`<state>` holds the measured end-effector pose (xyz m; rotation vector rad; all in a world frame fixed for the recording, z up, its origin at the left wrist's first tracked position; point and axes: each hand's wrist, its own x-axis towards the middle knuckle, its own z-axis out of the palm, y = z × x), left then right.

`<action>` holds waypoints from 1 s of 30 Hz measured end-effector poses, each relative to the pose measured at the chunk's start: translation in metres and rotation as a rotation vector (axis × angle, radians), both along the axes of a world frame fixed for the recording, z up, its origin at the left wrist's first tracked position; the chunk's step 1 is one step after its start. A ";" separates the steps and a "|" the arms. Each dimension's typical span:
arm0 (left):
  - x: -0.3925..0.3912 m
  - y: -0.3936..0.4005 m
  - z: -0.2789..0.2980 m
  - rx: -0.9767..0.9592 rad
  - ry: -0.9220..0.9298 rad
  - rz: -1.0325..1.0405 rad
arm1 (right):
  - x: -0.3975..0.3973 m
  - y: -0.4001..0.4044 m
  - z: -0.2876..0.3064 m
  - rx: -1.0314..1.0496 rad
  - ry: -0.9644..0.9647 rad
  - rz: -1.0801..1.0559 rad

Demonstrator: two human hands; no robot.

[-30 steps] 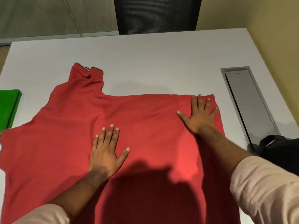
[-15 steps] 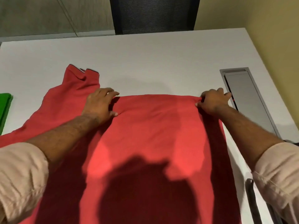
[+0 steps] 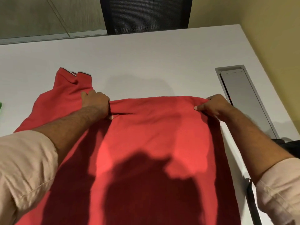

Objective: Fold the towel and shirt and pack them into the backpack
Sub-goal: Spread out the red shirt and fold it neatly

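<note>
We look down from head height at a white table [image 3: 154, 52] with a red shirt [image 3: 151, 143] spread across it. The shirt lies flat over the near and middle part of the table, its far edge folded into a straight line that runs between our two hands. A sleeve or collar part of the shirt sticks out toward the far left, with a dark trim at its end.

Our left hand [image 3: 96, 104] sits at the left end of that far fold, fingers curled down and gripping the red cloth, thumb tucked underneath against the fabric. Our right hand [image 3: 214, 106] sits at the right end of the fold, fingers bunched together and pinching the corner of the shirt, the thumb tip showing on top of the cloth. Both forearms reach forward out of rolled pale sleeves.

At the far left edge of the frame a sliver of green towel [image 3: 0, 106] shows on the table. At the right edge, near our right sleeve, part of a black backpack [image 3: 290, 148] and its strap shows. Just beyond the right hand, a grey cable hatch [image 3: 243, 98] is set into the tabletop. A dark mesh chair back [image 3: 146, 13] stands behind the table.
</note>
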<state>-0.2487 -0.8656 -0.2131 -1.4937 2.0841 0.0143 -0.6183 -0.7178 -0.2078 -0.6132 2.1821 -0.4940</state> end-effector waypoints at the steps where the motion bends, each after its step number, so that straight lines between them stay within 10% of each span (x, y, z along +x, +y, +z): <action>1: 0.001 0.000 0.000 -0.005 0.000 -0.002 | -0.001 0.000 0.002 -0.022 -0.053 -0.032; 14: 0.000 -0.025 0.016 0.147 0.183 -0.043 | -0.022 0.003 0.012 -0.272 -0.479 -0.264; 20: 0.010 -0.013 0.015 -0.195 0.321 -0.060 | -0.024 0.006 0.000 -0.540 -0.393 -0.435; 26: 0.011 0.037 -0.001 -0.481 0.773 0.002 | -0.004 0.020 -0.013 -0.674 0.033 -0.431; 30: 0.014 0.108 -0.041 -0.351 0.831 -0.167 | 0.058 0.047 -0.025 -0.682 0.382 0.044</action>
